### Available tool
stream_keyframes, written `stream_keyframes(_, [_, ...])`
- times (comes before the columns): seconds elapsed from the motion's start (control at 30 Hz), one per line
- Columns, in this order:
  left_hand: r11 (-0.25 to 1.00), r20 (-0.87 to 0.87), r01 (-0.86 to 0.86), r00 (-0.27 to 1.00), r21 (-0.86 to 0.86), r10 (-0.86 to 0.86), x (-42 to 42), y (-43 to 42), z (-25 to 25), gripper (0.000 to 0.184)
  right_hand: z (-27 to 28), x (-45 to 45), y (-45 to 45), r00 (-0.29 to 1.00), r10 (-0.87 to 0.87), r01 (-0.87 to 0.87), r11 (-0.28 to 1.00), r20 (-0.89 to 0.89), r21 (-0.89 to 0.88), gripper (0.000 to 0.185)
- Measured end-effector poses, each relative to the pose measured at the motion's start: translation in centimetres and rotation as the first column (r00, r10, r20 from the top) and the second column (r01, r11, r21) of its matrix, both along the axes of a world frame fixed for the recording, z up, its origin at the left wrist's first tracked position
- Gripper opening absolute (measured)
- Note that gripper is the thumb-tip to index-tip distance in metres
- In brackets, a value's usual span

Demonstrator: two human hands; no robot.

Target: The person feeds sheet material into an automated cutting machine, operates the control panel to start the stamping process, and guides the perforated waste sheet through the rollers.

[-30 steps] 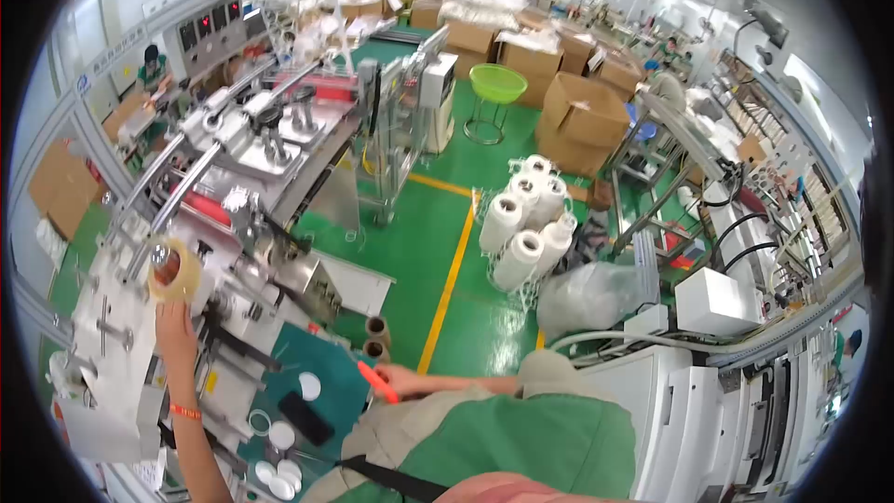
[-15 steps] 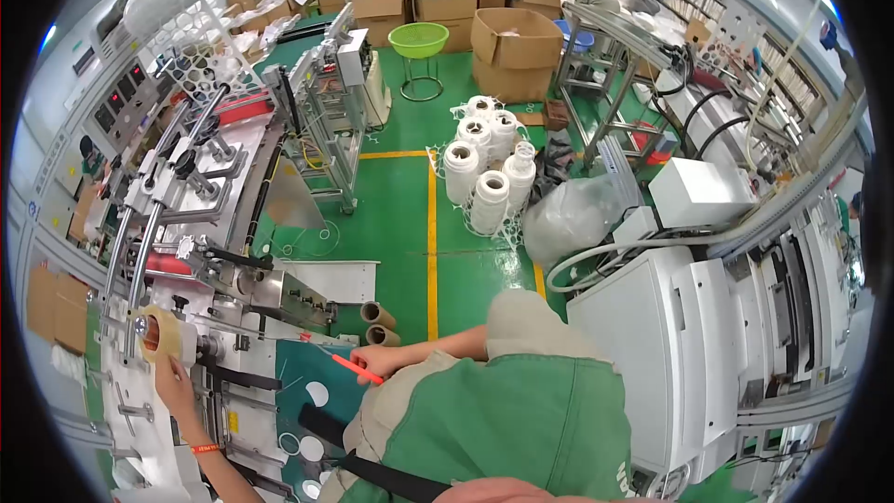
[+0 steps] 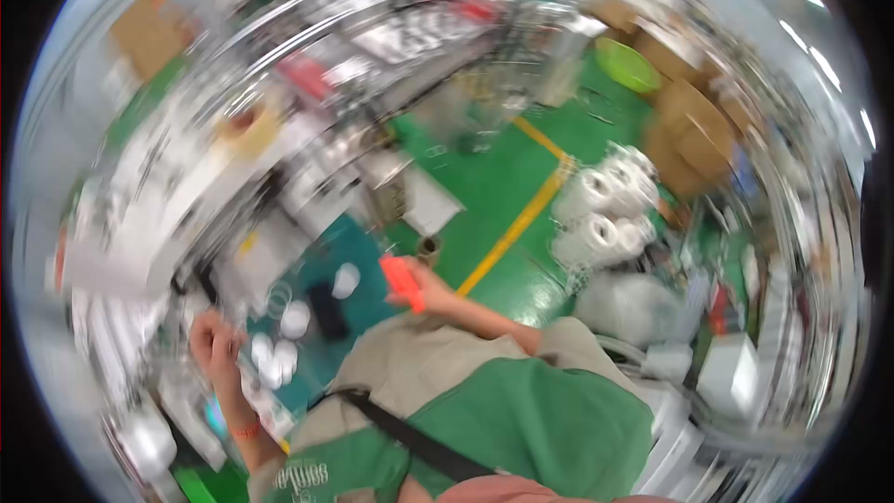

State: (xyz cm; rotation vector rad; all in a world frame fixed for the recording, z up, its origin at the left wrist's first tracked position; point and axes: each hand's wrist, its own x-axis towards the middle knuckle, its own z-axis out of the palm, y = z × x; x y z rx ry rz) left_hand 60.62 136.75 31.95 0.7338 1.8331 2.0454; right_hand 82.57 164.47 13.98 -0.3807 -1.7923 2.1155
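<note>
My right hand [image 3: 428, 291] is closed around an orange-red handled tool [image 3: 402, 281], too blurred to name its kind. It is above the right edge of a teal work surface [image 3: 321, 359]. My left hand [image 3: 218, 345], an orange band at its wrist, hovers near the left side of that surface with its fingers curled. Whatever it may hold is hidden by blur. White round pieces [image 3: 294, 319] and a dark oblong object [image 3: 328, 310] lie on the teal surface between my hands. A roll of yellowish tape [image 3: 250, 129] sits on the machine beyond my left hand.
White rolls [image 3: 605, 210] stand on the green floor [image 3: 494, 214] at the right, beside a clear plastic bag [image 3: 629, 307]. Farther back are a large cardboard box [image 3: 689, 140] and a lime-green basket [image 3: 628, 65]. Machine rails line the left.
The view has swung round and blurred. My left hand has come away from the tape roll, back towards the teal surface, and its fingers have curled. My right hand still grips the orange-red handled tool.
</note>
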Motion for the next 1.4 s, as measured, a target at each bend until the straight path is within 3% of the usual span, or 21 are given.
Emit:
stream_keyframes(0.07, [0.999,-0.068,-0.038,0.997,0.019,0.039,2.3,-6.6,1.1,0.019,1.5,-1.6,-0.4,0.991,0.13,-0.13,0.983,-0.008,-0.131,0.054])
stream_keyframes(0.1, [0.989,-0.016,-0.127,0.992,0.08,0.129,3.8,-9.4,1.5,0.019,2.4,-2.3,-0.4,0.965,0.254,-0.23,0.942,0.071,-0.245,0.051])
stream_keyframes(0.17, [0.965,0.044,-0.253,0.967,0.064,0.25,6.6,-15.0,1.9,0.021,2.8,-3.9,-0.6,0.867,0.496,-0.471,0.796,-0.036,-0.38,0.045])
stream_keyframes(0.23, [0.96,0.099,-0.26,0.958,-0.101,0.27,9.1,-16.2,3.2,0.024,4.9,-6.4,-1.3,0.71,0.703,-0.678,0.665,-0.042,-0.314,0.063])
stream_keyframes(0.3, [0.974,0.186,-0.221,0.96,0.049,0.209,10.1,-15.1,3.0,0.024,5.2,-9.2,-1.8,0.601,0.795,-0.791,0.577,-0.084,-0.203,0.069])
stream_keyframes(0.4, [0.954,0.122,-0.298,0.949,0.034,0.292,10.2,-14.6,3.7,0.023,6.8,-12.0,-2.9,0.532,0.839,-0.847,0.527,-0.114,-0.073,0.076])
stream_keyframes(0.5, [0.934,0.122,-0.357,0.928,0.019,0.352,10.8,-14.0,4.1,0.022,6.5,-14.3,-2.7,0.497,0.855,-0.867,0.496,-0.144,-0.045,0.08])
stream_keyframes(0.57, [0.922,0.135,-0.384,0.917,0.048,0.375,11.4,-13.3,4.5,0.022,5.6,-16.6,-2.0,0.539,0.834,-0.842,0.538,-0.119,-0.041,0.089])
stream_keyframes(0.63, [0.905,0.147,-0.422,0.9,0.056,0.41,11.9,-12.7,5.0,0.023,5.7,-18.6,-0.7,0.594,0.793,-0.802,0.598,-0.137,-0.014,0.091])
stream_keyframes(0.7, [0.873,0.147,-0.487,0.866,0.034,0.477,12.1,-12.3,5.6,0.023,2.3,-22.0,0.9,0.63,0.772,-0.774,0.633,-0.084,0.006,0.09])
stream_keyframes(0.77, [0.855,0.147,-0.519,0.847,0.025,0.51,12.4,-11.6,6.5,0.023,3.6,-23.5,2.0,0.631,0.772,-0.771,0.635,-0.076,0.049,0.091])
stream_keyframes(0.87, [0.844,0.163,-0.536,0.835,0.023,0.526,13.1,-11.1,7.4,0.024,5.3,-24.5,3.1,0.619,0.759,-0.76,0.644,-0.2,0.092,0.092])
stream_keyframes(0.93, [0.829,0.185,-0.559,0.817,0.02,0.546,13.5,-10.4,8.2,0.024,5.3,-25.0,3.4,0.642,0.748,-0.744,0.661,-0.166,0.101,0.092])
stream_keyframes(1.0, [0.812,0.209,-0.584,0.795,0.007,0.57,13.9,-10.0,8.6,0.023,4.2,-26.1,3.7,0.572,0.805,-0.808,0.586,-0.159,0.059,0.093])
stream_keyframes(1.17, [0.81,0.227,-0.587,0.786,-0.02,0.575,14.2,-9.5,9.4,0.024,2.6,-25.9,5.2,0.608,0.752,-0.772,0.635,-0.253,0.032,0.091])
stream_keyframes(1.27, [0.843,0.212,-0.533,0.818,-0.072,0.535,13.2,-10.4,9.8,0.024,2.3,-25.4,5.5,0.609,0.756,-0.783,0.621,-0.238,-0.031,0.08])
stream_keyframes(1.3, [0.852,0.195,-0.514,0.829,-0.102,0.524,12.6,-11.3,10.1,0.024,1.3,-25.5,5.4,0.688,0.714,-0.724,0.668,-0.126,-0.172,0.066])
stream_keyframes(1.4, [0.875,0.122,-0.465,0.868,-0.136,0.481,10.9,-16.1,12.6,0.021,0.9,-21.4,4.3,0.734,0.663,-0.659,0.748,-0.145,0.085,0.055])
